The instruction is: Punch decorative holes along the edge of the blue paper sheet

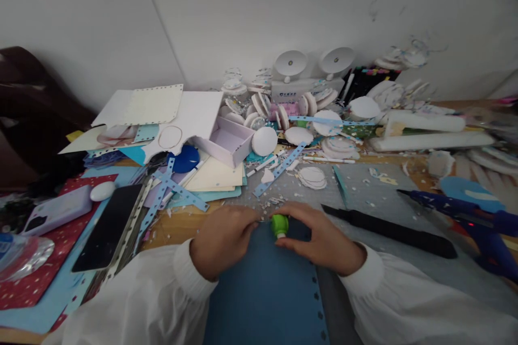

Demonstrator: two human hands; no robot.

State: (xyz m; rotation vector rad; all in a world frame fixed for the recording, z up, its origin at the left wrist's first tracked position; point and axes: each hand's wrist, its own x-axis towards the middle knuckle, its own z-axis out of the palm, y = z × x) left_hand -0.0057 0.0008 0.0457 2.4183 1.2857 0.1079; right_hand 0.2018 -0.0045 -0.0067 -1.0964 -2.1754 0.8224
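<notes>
A dark blue sheet of paper (263, 291) lies in front of me, with flower-shaped holes punched along its right edge. My right hand (324, 240) grips a small green craft punch (280, 223) between thumb and fingers, at the sheet's top edge. My left hand (226, 237) is closed at the top left of the sheet, its thumb and fingers pinching the edge beside the punch. Part of that grip is hidden behind the knuckles. Tiny paper scraps (269, 202) lie just beyond the punch.
To the right are a black craft knife (388, 230) and a blue glue gun (465, 215) with a red light. A phone (109, 226) and a plastic bottle (28, 253) lie left. Behind stand an open lilac box (229, 143) and piled white discs (265, 141).
</notes>
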